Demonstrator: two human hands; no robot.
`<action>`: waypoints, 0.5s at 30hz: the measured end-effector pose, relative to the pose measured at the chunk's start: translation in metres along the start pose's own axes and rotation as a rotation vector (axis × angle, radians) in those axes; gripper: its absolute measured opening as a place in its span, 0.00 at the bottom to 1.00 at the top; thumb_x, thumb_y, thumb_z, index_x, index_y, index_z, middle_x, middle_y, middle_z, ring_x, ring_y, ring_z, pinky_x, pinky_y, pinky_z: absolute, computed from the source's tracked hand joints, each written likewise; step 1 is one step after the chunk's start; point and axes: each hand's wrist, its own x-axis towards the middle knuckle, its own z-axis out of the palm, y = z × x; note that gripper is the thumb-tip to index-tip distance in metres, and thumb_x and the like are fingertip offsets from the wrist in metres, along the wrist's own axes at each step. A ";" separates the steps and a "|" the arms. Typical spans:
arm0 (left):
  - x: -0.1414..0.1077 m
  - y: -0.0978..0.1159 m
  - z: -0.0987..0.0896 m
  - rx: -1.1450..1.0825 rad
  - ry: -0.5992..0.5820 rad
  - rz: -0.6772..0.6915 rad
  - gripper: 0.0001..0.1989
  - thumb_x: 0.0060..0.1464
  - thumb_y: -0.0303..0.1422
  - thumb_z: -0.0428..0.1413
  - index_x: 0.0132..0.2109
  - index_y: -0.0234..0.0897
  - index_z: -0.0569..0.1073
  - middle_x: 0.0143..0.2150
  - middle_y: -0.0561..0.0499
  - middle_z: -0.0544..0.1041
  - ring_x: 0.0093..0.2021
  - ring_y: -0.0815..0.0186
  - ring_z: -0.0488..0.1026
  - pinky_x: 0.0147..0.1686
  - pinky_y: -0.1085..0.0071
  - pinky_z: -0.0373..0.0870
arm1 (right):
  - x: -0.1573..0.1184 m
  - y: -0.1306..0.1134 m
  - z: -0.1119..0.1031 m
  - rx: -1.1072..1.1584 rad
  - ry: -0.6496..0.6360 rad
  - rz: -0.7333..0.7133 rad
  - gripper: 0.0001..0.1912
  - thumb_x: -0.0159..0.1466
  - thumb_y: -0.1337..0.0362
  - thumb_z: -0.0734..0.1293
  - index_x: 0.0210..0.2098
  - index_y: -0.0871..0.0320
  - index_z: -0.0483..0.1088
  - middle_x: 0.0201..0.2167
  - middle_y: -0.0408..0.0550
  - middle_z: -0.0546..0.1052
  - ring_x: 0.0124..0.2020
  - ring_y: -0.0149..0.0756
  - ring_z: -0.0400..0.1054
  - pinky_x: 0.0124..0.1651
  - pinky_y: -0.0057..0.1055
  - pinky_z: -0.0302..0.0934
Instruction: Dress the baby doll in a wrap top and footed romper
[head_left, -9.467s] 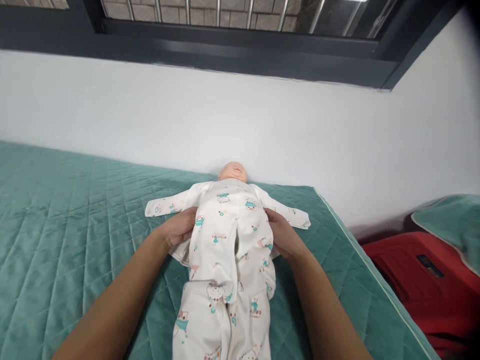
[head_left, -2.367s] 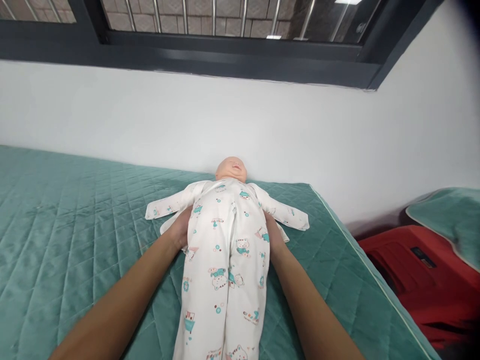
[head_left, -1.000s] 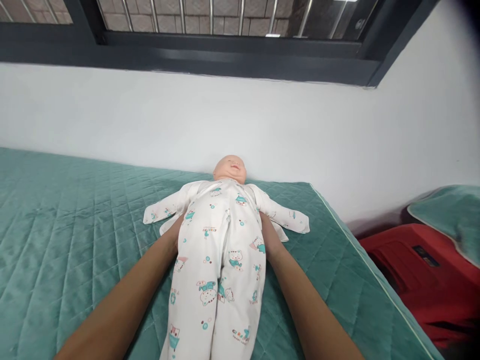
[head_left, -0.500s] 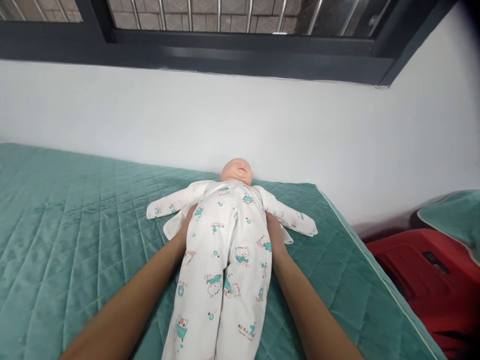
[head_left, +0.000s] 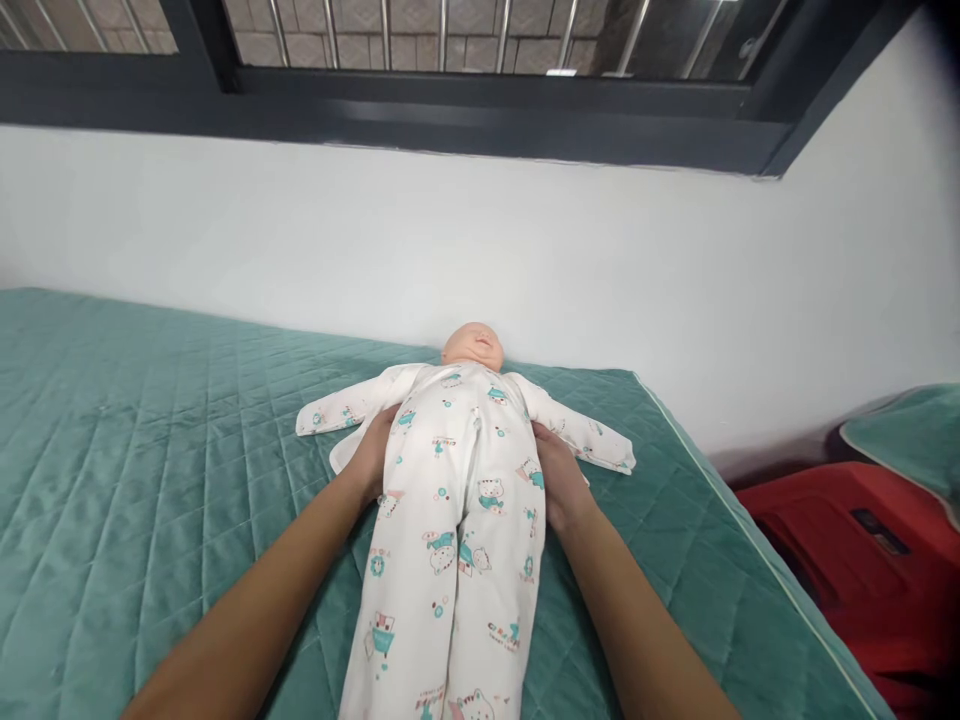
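Nearest the viewer, the legs of the white printed trousers [head_left: 450, 560] run out of the bottom edge of the view, side by side, with cats, small carts and lettering in teal and red-brown. The person's forearms come in from the lower corners, one on each side. The left hand [head_left: 375, 455] touches the left edge of the trousers high up, and the right hand [head_left: 561, 475] touches the right edge at about the same height. The fingers of both go out of sight at the cloth, so whether either grip is closed cannot be told

Beneath lies a green quilted cover [head_left: 187, 500] with a pale piped edge. Past the hands, the sleeves of a matching white top [head_left: 352, 403] spread out to both sides, and the trousers reach up over its front, nearly to the chin of a doll [head_left: 474, 347]. The doll lies face up, its bald head near the white wall [head_left: 450, 240]

Off to the right, beside the cover, stands a red plastic object [head_left: 840, 560] with a green cloth [head_left: 915, 430] partly over it. Above the wall runs a dark window frame [head_left: 450, 120], with metal bars [head_left: 442, 40] beyond
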 end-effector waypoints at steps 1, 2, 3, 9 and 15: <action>0.000 0.002 0.001 -0.016 0.026 -0.022 0.08 0.42 0.28 0.59 0.34 0.35 0.79 0.36 0.49 0.82 0.45 0.55 0.76 0.42 0.67 0.75 | 0.000 -0.002 0.000 0.060 -0.012 0.004 0.10 0.47 0.67 0.70 0.31 0.56 0.74 0.29 0.44 0.80 0.38 0.44 0.74 0.43 0.38 0.67; -0.001 0.004 0.002 -0.026 0.055 -0.046 0.09 0.42 0.29 0.60 0.34 0.35 0.79 0.36 0.48 0.82 0.46 0.54 0.76 0.42 0.67 0.75 | 0.000 -0.003 0.000 0.109 -0.023 0.006 0.08 0.47 0.68 0.69 0.30 0.56 0.73 0.28 0.44 0.80 0.38 0.44 0.74 0.43 0.38 0.67; -0.001 0.006 0.003 -0.029 0.082 -0.071 0.09 0.41 0.30 0.60 0.34 0.35 0.80 0.36 0.48 0.83 0.46 0.53 0.76 0.43 0.66 0.75 | 0.001 -0.005 0.000 0.148 -0.036 0.004 0.07 0.48 0.68 0.69 0.29 0.56 0.73 0.28 0.43 0.79 0.38 0.43 0.74 0.44 0.38 0.67; 0.000 0.006 0.008 -0.043 0.050 -0.144 0.19 0.41 0.34 0.62 0.43 0.32 0.79 0.41 0.46 0.83 0.45 0.52 0.78 0.47 0.59 0.75 | 0.011 -0.005 -0.004 0.119 -0.147 -0.043 0.14 0.56 0.60 0.71 0.42 0.56 0.74 0.38 0.45 0.80 0.42 0.42 0.73 0.46 0.36 0.67; 0.005 -0.011 0.001 0.255 0.050 0.127 0.18 0.52 0.33 0.56 0.50 0.34 0.77 0.53 0.44 0.78 0.55 0.53 0.73 0.58 0.55 0.66 | 0.026 0.001 -0.006 -0.244 -0.120 -0.228 0.20 0.61 0.51 0.66 0.47 0.56 0.73 0.46 0.48 0.80 0.47 0.41 0.72 0.51 0.38 0.65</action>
